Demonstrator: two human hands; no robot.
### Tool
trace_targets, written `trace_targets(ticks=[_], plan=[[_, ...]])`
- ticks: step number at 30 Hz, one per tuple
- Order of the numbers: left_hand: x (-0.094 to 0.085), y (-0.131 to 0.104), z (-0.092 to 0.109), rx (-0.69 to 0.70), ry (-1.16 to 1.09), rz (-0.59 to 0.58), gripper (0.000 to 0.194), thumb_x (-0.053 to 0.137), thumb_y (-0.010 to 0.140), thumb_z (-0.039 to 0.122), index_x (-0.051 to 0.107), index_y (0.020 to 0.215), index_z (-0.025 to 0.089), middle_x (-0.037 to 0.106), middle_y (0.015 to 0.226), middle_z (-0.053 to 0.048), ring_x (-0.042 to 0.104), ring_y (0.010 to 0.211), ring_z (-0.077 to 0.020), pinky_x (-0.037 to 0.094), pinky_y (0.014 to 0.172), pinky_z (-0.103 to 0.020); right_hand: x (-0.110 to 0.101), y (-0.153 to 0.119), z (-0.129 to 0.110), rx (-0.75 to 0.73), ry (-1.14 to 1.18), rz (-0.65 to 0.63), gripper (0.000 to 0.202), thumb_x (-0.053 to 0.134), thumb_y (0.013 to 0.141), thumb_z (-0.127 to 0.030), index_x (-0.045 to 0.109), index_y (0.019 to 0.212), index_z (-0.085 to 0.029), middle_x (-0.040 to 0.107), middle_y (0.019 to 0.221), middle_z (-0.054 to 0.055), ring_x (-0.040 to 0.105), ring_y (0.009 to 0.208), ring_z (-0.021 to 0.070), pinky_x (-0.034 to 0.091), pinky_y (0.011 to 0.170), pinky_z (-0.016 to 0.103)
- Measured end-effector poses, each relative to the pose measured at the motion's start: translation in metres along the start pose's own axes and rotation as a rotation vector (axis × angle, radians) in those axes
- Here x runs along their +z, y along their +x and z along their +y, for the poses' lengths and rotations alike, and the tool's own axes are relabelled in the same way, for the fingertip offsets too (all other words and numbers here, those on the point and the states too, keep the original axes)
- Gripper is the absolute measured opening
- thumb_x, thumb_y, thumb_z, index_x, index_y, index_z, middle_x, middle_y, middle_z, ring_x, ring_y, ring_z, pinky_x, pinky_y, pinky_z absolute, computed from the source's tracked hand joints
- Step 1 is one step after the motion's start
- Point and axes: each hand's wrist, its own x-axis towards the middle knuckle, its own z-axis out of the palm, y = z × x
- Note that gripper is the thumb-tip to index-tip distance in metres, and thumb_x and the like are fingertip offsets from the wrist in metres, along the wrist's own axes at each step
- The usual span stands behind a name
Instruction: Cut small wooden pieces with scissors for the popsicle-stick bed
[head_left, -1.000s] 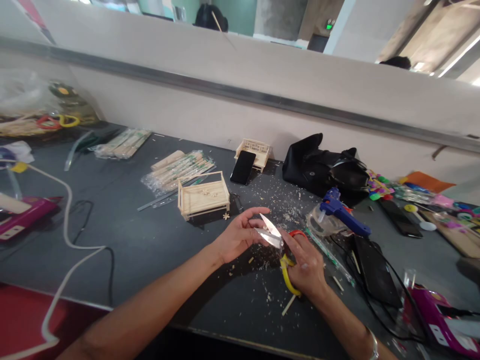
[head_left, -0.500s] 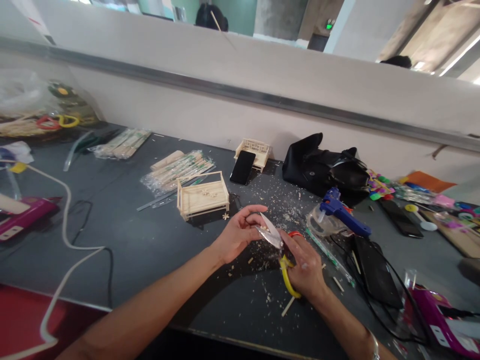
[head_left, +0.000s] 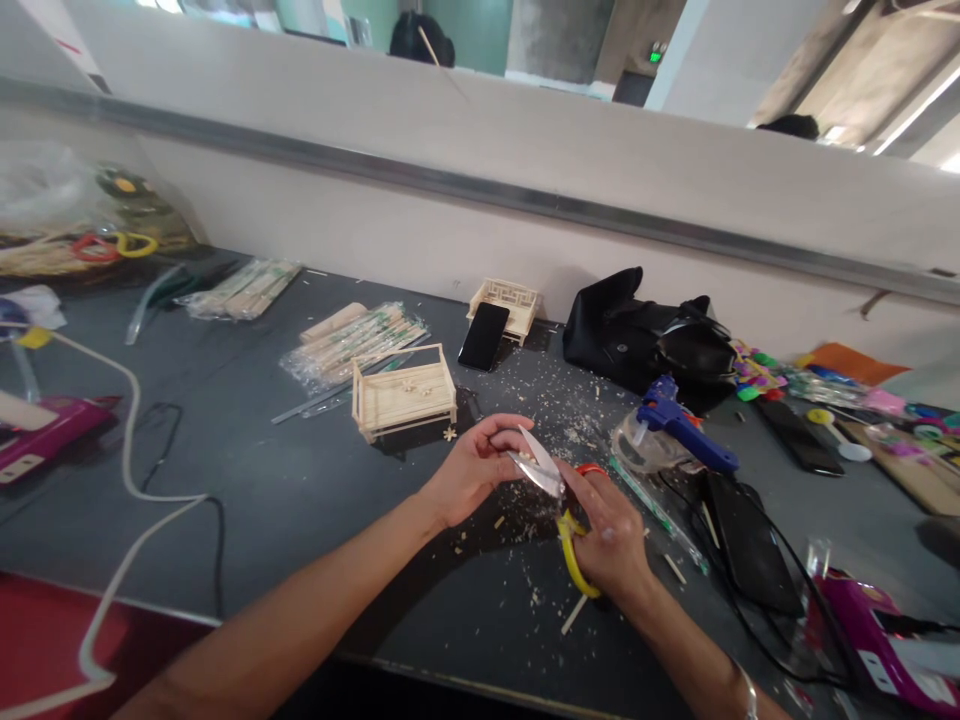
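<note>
My right hand grips a pair of scissors by its yellow and red handles. The blades are apart and point toward my left hand. Pinched in the left fingertips is a small pale wooden piece, which sits between the blades; its shape is mostly hidden. Left of the hands stands a miniature bed-like frame of thin wooden sticks, with tiny wooden pieces lying on its deck. A small wooden flower rests on the table beside that frame.
Wood crumbs surround my hands. Behind are a phone leaning on a miniature wooden bench, a black bag and packs of sticks. A blue glue gun, cables and another phone lie at right; a white cord runs along the left.
Almost nothing differs. Both hands, the scissors and the small wooden piece hold nearly the same position, and the view has shifted very slightly.
</note>
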Motion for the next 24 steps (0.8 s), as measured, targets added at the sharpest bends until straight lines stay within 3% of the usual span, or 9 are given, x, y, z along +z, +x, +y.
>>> trace_targets(ticks=[6,17,24], plan=[[0.0005,0.001,-0.0027,0.09,0.078,0.036,0.038,0.094,0.052,0.022,0.068,0.079,0.016,0.07,0.074,0.001,0.064,0.067,-0.0109,0.053,0.067,-0.022,0.0012,-0.0022,0.002,0.021,0.023,-0.031,0.058,0.052,0.076,-0.009,0.057,0.132,-0.021,0.066,0.083,0.004,0.064,0.07,0.018,0.055,0.061,0.027],[0.0053,-0.0015,-0.0048,0.207,0.159,0.04,0.027,0.09,0.059,0.019,0.064,0.068,0.015,0.068,0.071,0.0,0.062,0.069,-0.0126,0.052,0.067,-0.024,0.0042,-0.0065,-0.0002,0.088,0.035,-0.034,0.063,0.052,0.074,-0.009,0.056,0.136,-0.024,0.068,0.087,0.005,0.066,0.075,0.0204,0.057,0.065,0.031],[0.0047,-0.0022,-0.0051,0.191,0.182,0.046,0.025,0.089,0.06,0.023,0.068,0.068,0.015,0.068,0.073,-0.001,0.062,0.07,-0.0132,0.051,0.068,-0.026,0.0018,-0.0026,-0.003,0.038,0.004,-0.005,0.055,0.051,0.076,-0.008,0.059,0.129,-0.02,0.067,0.081,0.005,0.066,0.07,0.0196,0.056,0.06,0.028]])
